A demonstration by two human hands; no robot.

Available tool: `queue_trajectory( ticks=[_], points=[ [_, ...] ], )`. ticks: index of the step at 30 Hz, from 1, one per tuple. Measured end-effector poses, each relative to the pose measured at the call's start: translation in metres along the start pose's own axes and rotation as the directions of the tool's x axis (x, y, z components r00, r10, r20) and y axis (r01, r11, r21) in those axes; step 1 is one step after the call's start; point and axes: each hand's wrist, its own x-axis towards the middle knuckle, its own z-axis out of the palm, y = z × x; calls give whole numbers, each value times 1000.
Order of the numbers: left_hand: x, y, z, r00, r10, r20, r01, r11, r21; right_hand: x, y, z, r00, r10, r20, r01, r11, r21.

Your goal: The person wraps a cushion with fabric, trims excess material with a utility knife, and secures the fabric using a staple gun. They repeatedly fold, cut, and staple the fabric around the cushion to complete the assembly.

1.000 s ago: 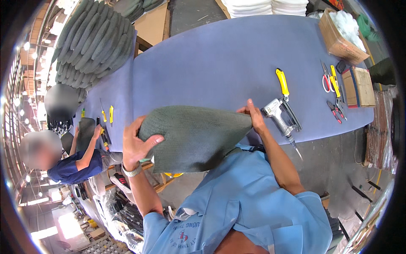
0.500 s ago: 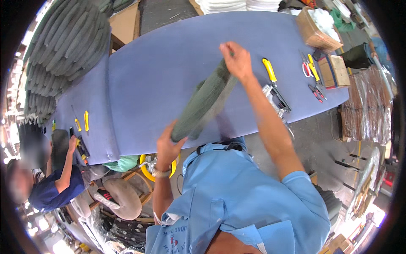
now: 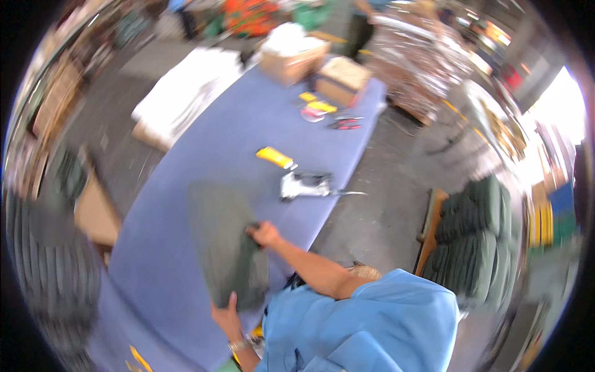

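Note:
A dark grey-green fabric-covered cushion pad, smeared by motion, is over the blue-covered table in front of me. My right hand is closed on its right edge. At the near end my left hand holds the pad's lower edge, thumb up along it. Beyond my right hand, a silver staple gun with a hose lies near the table's right edge. A yellow-handled cutter rests just past it.
Red-handled pliers and another yellow-handled tool lie at the far end, by two cardboard boxes. White sheets are stacked left of the table. Dark cushions stand piled at the left and right. People are blurred far off.
My view has swung to the right, bringing the right-hand cushion pile into sight. The pad has turned from edge-on to show its broad face; my right hand now grips its side edge.

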Motion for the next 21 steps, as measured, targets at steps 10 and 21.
queue_trajectory(
  ticks=[10,21],
  points=[
    [-14,81,22,969,63,237,-176,852,493,24,-44,-30,981,48,-187,16,945,326],
    [59,68,51,950,-5,311,-203,746,635,39,-95,-3,941,171,-294,-110,971,213]
  ],
)
